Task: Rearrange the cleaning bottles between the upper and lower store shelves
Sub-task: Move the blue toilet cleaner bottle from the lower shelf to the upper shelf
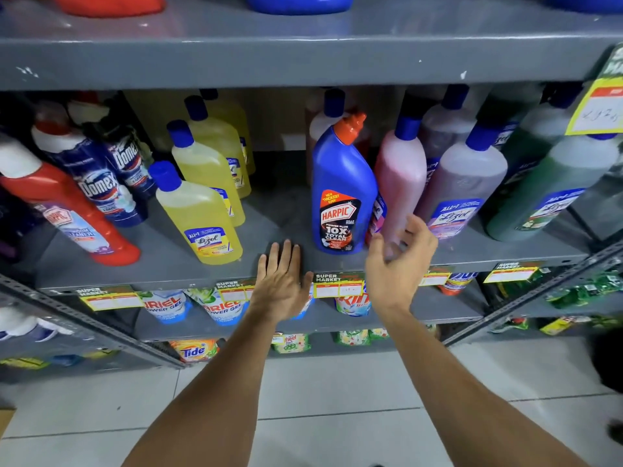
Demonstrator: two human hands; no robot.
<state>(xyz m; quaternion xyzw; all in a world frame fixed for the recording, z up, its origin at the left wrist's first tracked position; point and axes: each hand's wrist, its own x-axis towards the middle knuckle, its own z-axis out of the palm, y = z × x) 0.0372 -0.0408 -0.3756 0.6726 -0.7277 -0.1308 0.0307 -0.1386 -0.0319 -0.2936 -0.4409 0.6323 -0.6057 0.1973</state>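
A blue Harpic bottle (340, 193) with an orange cap stands upright on the grey middle shelf (175, 264). To its right stands a pink Lizol bottle (399, 176), to its left a row of yellow Lizol bottles (199, 214). My left hand (283, 281) lies flat on the shelf's front edge, fingers spread, just left of the Harpic bottle and holding nothing. My right hand (399, 261) hovers open in front of the pink bottle's base, blurred, touching no bottle that I can make out.
Domex bottles (101, 190) and a red Harpic bottle (67, 214) lean at the left. Purple (462, 183) and green Lizol bottles (553, 190) fill the right. The upper shelf (303, 59) carries red and blue containers. Detergent pouches (215, 308) sit on lower shelves.
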